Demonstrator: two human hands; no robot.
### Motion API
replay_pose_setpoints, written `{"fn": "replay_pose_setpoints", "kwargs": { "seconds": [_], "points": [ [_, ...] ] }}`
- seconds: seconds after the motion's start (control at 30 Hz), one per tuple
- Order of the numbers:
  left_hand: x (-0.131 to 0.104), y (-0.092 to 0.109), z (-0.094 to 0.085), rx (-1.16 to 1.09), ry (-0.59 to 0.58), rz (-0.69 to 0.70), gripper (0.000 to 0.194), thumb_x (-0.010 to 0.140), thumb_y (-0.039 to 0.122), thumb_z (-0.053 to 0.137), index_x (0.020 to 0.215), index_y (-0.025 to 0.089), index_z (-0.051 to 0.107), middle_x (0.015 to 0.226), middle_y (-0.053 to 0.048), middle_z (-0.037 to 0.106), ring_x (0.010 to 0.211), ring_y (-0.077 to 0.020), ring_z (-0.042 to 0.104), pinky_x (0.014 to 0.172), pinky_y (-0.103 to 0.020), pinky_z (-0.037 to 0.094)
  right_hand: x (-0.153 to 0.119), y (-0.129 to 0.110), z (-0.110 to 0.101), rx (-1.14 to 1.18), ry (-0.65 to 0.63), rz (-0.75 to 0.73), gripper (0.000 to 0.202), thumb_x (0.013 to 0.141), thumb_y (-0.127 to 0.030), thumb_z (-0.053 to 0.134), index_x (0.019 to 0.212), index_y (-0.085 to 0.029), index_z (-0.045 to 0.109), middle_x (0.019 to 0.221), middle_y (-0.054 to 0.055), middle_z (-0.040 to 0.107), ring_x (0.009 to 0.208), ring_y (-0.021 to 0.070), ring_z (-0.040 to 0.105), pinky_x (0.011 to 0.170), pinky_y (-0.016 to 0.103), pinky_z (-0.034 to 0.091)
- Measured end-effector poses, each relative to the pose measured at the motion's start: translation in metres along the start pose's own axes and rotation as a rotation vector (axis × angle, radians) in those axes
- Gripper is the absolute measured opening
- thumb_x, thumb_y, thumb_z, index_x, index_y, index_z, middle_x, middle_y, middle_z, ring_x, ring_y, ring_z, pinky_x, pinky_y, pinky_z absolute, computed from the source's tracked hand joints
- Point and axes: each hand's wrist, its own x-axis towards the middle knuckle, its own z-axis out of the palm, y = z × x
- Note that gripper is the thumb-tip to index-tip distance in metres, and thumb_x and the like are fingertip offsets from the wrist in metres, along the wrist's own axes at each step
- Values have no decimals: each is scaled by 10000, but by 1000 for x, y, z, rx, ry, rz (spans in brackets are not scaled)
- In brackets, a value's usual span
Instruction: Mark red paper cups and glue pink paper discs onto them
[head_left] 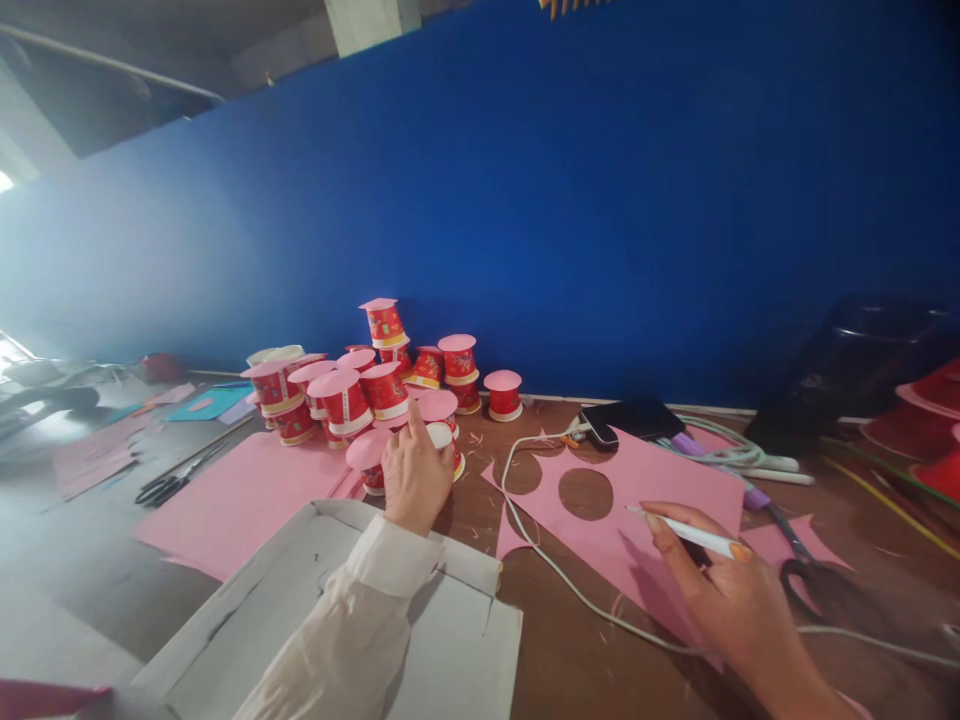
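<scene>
My left hand (417, 478) reaches into a group of red printed paper cups, its index finger stretched forward. A paper cup with a pale, uncovered end (439, 435) sits between that finger and the thumb, and the hand seems to grip it; the other fingers are partly hidden. Beside it, another red cup (367, 462) carries a pink paper disc. My right hand (742, 600) holds a white pen (694, 532), its tip pointing left above a pink paper sheet (652, 490). One round hole (586, 494) shows whole in that sheet, with another cut-out at its left edge.
Red cups topped with pink paper (343, 400) stand stacked at the back. A white cardboard tray (255, 620) lies in front. A white cable (570, 580) crosses the brown table. Scissors (176, 480) lie left; a phone (634, 422) and dark-handled scissors (806, 560) are right.
</scene>
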Motion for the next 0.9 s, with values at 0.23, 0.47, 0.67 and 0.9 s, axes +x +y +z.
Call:
{"fn": "replay_pose_setpoints", "kwargs": {
  "seconds": [0.23,0.47,0.67,0.9],
  "points": [
    [-18,35,-25,-856,-87,60,801,803,300,706,1507,224,331,1384,-150,551,1278,-312,539,1048,-482,455,2,-12,-2,248,-37,195,406,847,-571,571,989,-228,735,815,52,741,662,174,668,610,284,535],
    [-10,102,4,-1634,-824,277,826,703,238,840,1437,263,461,1373,-114,571,1268,-307,555,1057,-467,443,15,-6,-11,1001,55,721,475,681,-492,799,1051,-221,674,778,14,695,573,104,552,474,210,452],
    [-3,135,30,-1585,-1022,417,854,670,196,862,1435,272,489,1429,-142,548,1323,-316,514,1122,-508,368,22,1,-15,1123,102,770,471,610,-443,858,964,-199,665,603,-51,554,485,67,463,364,155,313],
    [-37,150,52,-1648,-429,-157,395,789,317,754,1147,188,651,1093,-99,710,947,-183,688,836,-299,544,22,13,-8,1232,264,796,431,566,-312,887,918,-208,661,671,-40,621,558,78,574,425,151,467]
  ]
}}
